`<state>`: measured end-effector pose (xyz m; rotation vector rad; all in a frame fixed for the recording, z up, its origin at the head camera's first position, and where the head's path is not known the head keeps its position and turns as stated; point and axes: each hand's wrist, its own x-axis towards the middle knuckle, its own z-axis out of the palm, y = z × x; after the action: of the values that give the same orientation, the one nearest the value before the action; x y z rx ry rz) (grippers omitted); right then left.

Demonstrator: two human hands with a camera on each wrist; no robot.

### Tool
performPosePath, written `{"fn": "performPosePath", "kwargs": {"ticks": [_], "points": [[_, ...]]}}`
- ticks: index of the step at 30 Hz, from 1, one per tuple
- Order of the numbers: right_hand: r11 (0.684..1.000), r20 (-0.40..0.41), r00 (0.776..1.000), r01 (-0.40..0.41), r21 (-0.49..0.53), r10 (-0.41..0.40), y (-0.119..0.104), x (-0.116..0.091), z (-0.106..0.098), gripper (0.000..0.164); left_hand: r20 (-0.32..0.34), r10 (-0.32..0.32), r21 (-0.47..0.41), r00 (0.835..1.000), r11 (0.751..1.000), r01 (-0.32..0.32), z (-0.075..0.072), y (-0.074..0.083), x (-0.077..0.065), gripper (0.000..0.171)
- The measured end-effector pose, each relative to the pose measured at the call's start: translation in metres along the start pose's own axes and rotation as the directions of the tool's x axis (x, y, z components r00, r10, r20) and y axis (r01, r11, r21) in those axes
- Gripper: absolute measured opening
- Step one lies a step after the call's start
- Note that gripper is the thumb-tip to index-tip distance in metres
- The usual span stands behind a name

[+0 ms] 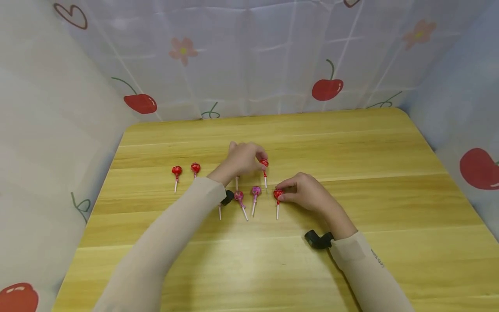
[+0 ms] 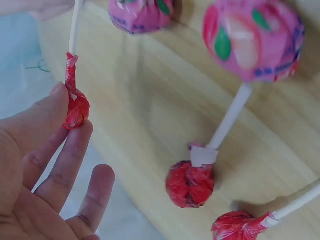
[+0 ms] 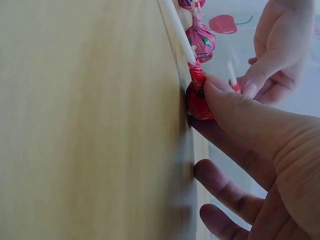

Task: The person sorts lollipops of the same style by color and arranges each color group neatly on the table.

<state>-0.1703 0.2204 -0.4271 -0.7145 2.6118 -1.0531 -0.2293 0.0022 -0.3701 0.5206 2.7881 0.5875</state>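
Observation:
My left hand [image 1: 244, 158] pinches a red-wrapped lollipop [image 2: 77, 107] by its candy head between thumb and fingers, with the white stick pointing toward me in the head view. Lower and to the right, my right hand [image 1: 306, 191] pinches the head of another red lollipop [image 3: 199, 102] close over the wooden tabletop. Between the two wrists lie two pink lollipops, one on the left [image 1: 238, 196] and one on the right [image 1: 256, 191]. Under the left wrist, two more sticks show, their heads partly hidden by the arm and camera.
Two red lollipops, one outer [image 1: 177, 170] and one inner [image 1: 195, 167], lie left of the left forearm on the wooden table [image 1: 351, 151]. A cherry-print curtain [image 1: 249, 60] hangs along the table's back edge. Black wrist cameras sit on both wrists.

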Motion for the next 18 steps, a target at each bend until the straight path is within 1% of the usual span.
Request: {"fn": "performPosePath", "kwargs": {"ticks": [5,12,18], "points": [[1.0,-0.002,1.0,0.002,-0.003,-0.002,0.001,-0.001,0.001,0.02,0.01,-0.023,0.009,1.0,1.0,0.023,0.002,-0.002,0.007,0.02],[1.0,-0.003,1.0,-0.001,-0.009,0.001,0.001,0.0,0.001,0.021,-0.011,-0.028,0.046,1.0,0.999,0.028,0.009,-0.009,0.015,0.02],[1.0,0.004,1.0,-0.001,-0.005,0.001,0.002,0.0,0.002,0.022,-0.012,-0.032,0.058,0.999,0.998,0.032,0.012,-0.011,0.017,0.017]]}}
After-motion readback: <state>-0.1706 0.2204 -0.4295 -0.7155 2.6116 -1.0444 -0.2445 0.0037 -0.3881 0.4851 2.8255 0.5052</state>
